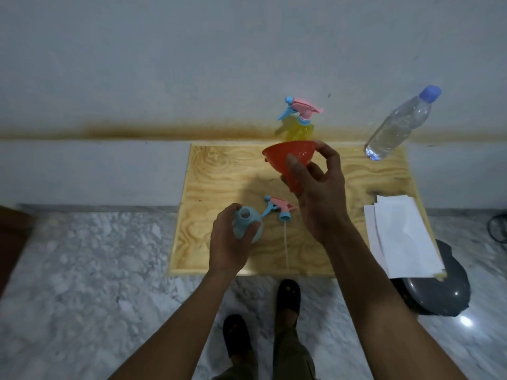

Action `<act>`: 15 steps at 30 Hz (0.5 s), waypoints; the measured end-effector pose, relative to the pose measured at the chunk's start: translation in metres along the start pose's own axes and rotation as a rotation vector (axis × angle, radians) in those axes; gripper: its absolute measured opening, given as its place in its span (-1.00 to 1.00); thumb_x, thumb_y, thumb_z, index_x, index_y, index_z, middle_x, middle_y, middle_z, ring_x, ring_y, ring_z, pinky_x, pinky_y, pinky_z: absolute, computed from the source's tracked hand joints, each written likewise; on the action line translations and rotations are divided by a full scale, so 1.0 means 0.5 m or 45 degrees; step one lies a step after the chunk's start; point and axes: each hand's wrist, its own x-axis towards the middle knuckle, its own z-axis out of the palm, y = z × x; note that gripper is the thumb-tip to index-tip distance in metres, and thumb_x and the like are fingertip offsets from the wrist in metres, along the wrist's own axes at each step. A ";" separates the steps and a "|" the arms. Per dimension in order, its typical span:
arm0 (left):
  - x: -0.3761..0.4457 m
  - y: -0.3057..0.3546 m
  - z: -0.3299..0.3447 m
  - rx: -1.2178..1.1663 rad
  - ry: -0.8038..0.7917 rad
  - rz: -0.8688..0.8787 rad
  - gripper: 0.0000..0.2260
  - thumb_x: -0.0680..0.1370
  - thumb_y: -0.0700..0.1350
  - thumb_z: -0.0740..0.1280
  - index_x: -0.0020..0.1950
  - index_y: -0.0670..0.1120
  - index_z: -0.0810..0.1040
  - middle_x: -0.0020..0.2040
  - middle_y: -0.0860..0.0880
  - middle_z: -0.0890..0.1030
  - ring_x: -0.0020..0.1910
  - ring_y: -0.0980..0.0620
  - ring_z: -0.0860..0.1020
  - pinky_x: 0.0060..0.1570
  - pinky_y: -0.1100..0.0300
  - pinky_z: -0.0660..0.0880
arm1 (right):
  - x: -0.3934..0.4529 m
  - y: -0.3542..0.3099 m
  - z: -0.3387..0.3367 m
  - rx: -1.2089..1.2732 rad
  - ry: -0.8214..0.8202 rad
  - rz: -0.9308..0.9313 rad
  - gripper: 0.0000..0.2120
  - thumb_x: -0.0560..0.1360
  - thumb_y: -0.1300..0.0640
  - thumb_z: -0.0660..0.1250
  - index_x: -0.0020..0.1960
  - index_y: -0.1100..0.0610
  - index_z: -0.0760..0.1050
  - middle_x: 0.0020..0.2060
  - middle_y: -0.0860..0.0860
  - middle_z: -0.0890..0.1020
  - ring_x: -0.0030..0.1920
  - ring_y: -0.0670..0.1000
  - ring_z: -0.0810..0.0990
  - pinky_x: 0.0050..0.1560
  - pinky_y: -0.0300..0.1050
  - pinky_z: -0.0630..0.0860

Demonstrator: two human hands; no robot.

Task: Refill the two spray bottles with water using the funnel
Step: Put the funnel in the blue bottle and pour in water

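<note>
On the table [219,165], the left hand [229,242] grips the uncapped blue spray bottle [248,226]; its spray head [279,209] lies just right of the bottle. Beyond the bottle, the right hand [319,193] pinches the red funnel [289,160], raised before the yellow spray bottle [300,124]

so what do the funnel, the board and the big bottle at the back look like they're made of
Funnel: looks like thin orange plastic, glossy and slightly see-through, since light glows through its wall.
Board: unfinished plywood by the look, matt, with swirling grain and a pale edge strip.
Big bottle: clear plastic most likely, with ridged walls, bright highlights and a matt blue cap; whether it holds water is unclear.
</note>
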 end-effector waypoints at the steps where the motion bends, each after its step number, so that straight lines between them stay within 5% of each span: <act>1: -0.001 0.000 -0.001 0.002 0.003 0.008 -0.55 0.46 0.11 0.48 0.29 0.07 0.46 0.19 0.07 0.55 0.18 0.01 0.53 0.13 0.00 0.52 | -0.009 0.012 0.006 -0.080 -0.007 -0.041 -0.41 0.44 0.09 0.52 0.38 0.02 0.34 0.14 0.12 0.63 0.11 0.06 0.68 -0.02 -0.04 0.65; 6: -0.001 -0.021 -0.005 -0.013 0.010 0.105 -0.52 0.46 0.04 0.51 0.33 0.01 0.48 0.21 0.05 0.59 0.16 0.05 0.56 0.11 -0.02 0.55 | -0.026 0.091 0.009 -0.401 -0.034 -0.223 -0.47 0.37 0.15 0.60 0.24 0.17 0.44 0.16 0.10 0.62 0.17 0.02 0.65 0.06 0.12 0.66; 15: 0.006 -0.055 -0.005 -0.099 -0.014 0.115 -0.40 0.42 0.21 0.47 0.40 0.04 0.46 0.26 0.09 0.60 0.23 0.13 0.55 0.12 0.03 0.58 | -0.033 0.178 0.002 -0.698 -0.093 -0.344 -0.43 0.26 0.01 0.65 0.18 -0.01 0.47 0.33 -0.09 0.56 0.25 -0.03 0.58 0.03 0.10 0.65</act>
